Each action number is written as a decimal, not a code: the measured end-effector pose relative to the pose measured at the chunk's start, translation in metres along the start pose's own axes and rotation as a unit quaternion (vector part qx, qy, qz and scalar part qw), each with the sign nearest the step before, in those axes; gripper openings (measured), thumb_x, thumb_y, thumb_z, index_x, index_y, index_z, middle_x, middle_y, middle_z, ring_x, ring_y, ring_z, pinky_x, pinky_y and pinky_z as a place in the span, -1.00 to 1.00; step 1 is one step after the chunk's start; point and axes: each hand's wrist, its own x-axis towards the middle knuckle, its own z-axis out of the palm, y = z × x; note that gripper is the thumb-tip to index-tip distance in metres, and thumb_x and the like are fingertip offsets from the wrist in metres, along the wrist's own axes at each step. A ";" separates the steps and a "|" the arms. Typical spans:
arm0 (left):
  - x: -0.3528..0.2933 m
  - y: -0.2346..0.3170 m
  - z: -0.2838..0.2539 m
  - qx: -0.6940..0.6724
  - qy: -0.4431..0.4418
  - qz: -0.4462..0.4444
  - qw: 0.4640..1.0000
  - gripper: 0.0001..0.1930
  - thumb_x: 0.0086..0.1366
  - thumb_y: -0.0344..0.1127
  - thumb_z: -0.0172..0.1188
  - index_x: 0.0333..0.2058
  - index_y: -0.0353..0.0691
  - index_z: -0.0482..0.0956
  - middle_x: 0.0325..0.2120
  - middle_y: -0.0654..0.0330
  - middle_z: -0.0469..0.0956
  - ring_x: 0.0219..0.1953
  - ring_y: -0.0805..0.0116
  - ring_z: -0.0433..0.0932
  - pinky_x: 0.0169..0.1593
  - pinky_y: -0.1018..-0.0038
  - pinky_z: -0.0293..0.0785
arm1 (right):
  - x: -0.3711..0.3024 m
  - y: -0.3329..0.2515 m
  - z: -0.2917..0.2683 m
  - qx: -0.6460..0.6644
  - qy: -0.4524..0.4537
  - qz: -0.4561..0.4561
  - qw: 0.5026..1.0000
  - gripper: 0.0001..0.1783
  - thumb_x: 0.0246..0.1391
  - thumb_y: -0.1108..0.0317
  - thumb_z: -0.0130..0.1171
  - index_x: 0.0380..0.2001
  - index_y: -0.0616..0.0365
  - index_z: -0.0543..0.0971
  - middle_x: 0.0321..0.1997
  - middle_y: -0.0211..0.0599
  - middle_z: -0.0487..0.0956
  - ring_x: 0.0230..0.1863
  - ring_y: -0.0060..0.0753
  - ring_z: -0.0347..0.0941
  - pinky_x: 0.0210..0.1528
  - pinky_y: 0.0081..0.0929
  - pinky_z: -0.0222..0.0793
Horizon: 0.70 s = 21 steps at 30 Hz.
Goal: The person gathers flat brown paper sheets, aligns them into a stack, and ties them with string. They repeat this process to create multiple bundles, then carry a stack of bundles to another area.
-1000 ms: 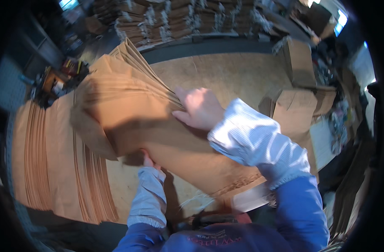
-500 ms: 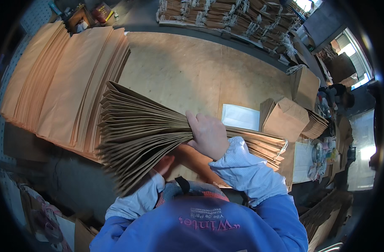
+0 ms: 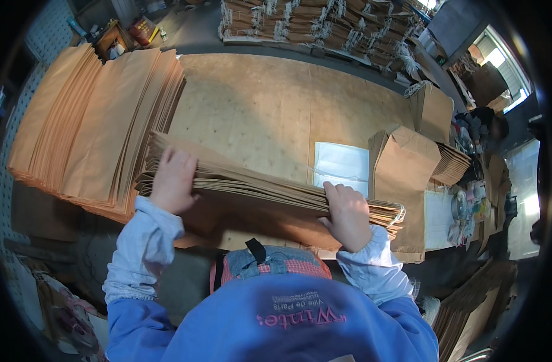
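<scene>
A stack of brown paper bags point(image 3: 258, 182) stands on its long edge in front of me, its folded layers pressed together. Over its left end my left hand point(image 3: 173, 180) is closed, fingers on the far side and thumb towards me. My right hand point(image 3: 350, 216) grips the stack nearer its right end, thumb on the near side. White cord handles point(image 3: 399, 214) stick out at that right end, just past my right hand. The stack's near side lies in shadow, and its underside is hidden.
Tall piles of flat brown paper bags point(image 3: 107, 120) lean at the table's left. A white sheet point(image 3: 341, 164) lies behind the stack on the wooden table point(image 3: 246, 102). More folded bags point(image 3: 409, 160) stand at the right, and bundled bags with white cords point(image 3: 324, 27) fill the back.
The fanned-out left end of the stack has been squeezed together. My left hand has come from beneath it to grip over its left end; my right hand has slid to the right.
</scene>
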 end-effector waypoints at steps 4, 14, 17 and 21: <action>0.002 -0.002 0.015 -0.055 -0.029 -0.002 0.998 -0.70 -0.13 -0.51 0.24 -0.32 -0.18 0.52 -0.37 0.02 0.52 -0.25 -0.05 0.53 -0.20 0.11 0.43 | -0.015 -0.002 0.023 0.010 0.049 -0.015 0.999 -0.40 -0.45 0.38 0.46 -0.20 0.12 0.46 -0.39 -0.25 0.48 -0.31 -0.15 0.48 -0.31 -0.24 0.42; 0.058 -0.030 0.003 -0.012 -0.116 0.116 0.986 -0.85 -0.19 -0.46 0.22 -0.53 -0.13 0.64 -0.54 0.03 0.59 -0.40 -0.08 0.57 -0.30 0.11 0.49 | 0.029 0.002 0.008 0.039 0.062 -0.039 0.997 -0.69 -0.38 0.41 0.33 -0.46 0.08 0.46 -0.50 -0.21 0.53 -0.40 -0.03 0.52 -0.43 -0.14 0.39; 0.039 -0.035 -0.024 -0.018 -0.096 0.122 0.988 -0.84 -0.17 -0.42 0.26 -0.50 -0.14 0.66 -0.53 0.05 0.61 -0.40 -0.04 0.59 -0.29 0.12 0.51 | 0.016 -0.009 -0.013 0.020 0.131 -0.060 0.989 -0.73 -0.36 0.47 0.28 -0.46 0.09 0.47 -0.54 -0.21 0.53 -0.47 -0.07 0.53 -0.46 -0.17 0.42; 0.015 -0.013 -0.037 -0.065 -0.151 0.005 0.986 -0.55 -0.14 -0.28 0.33 -0.16 -0.16 0.61 -0.22 -0.03 0.60 -0.14 -0.03 0.57 -0.02 0.12 0.48 | 0.008 -0.007 -0.007 0.032 0.110 -0.081 0.990 -0.37 -0.35 0.28 0.44 -0.08 0.06 0.48 -0.34 -0.17 0.56 -0.29 -0.08 0.54 -0.26 -0.18 0.45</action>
